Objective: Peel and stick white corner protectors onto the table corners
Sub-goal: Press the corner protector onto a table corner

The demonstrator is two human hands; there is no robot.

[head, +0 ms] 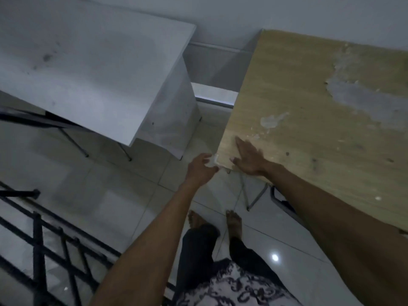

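A wooden table (309, 120) with a worn, peeling top fills the right side. At its near left corner sits a white corner protector (213, 161). My left hand (202, 167) grips the protector from the left, fingers curled around it and pressing it against the corner. My right hand (248, 159) lies flat and open on the tabletop just right of that corner, fingers spread and pointing away from me. The scene is dim and slightly blurred, so the protector's exact seating on the corner is hard to tell.
A white table (88, 69) stands to the left, separated by a gap of tiled floor (123, 191). Black metal railing (44, 239) runs along the lower left. My bare feet (216, 221) stand below the corner, near the wooden table's folding metal legs (254, 195).
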